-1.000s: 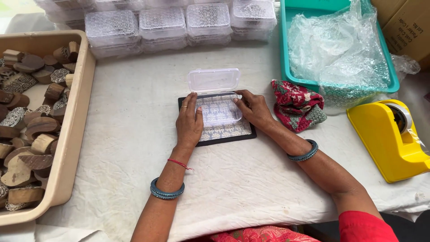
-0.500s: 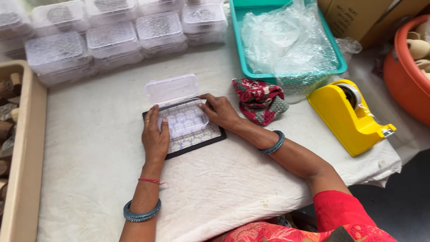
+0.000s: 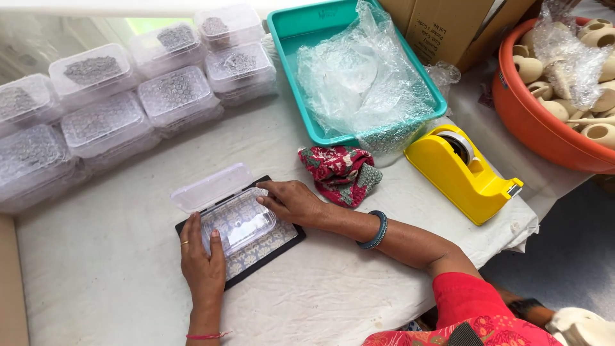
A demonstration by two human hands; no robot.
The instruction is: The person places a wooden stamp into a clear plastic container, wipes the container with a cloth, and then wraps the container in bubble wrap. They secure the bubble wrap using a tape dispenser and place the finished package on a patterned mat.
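View: swings right; the wooden tray of blocks leaves the left edge, and an orange tub of pale pieces enters at top right.
Left hand: slides from the clear box's upper left edge down to its near corner.
Right hand: no change beyond the view shift.

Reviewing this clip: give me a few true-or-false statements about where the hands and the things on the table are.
1. Both hands rest on the clear plastic box. True: left hand, right hand.
2. The box's lid is shut. False: it is flipped open.
3. The tape dispenser is yellow. True.
4. The red patterned cloth lies inside the teal tray. False: it lies on the table beside the tray.
5. The orange tub is empty. False: it holds pale rounded pieces.
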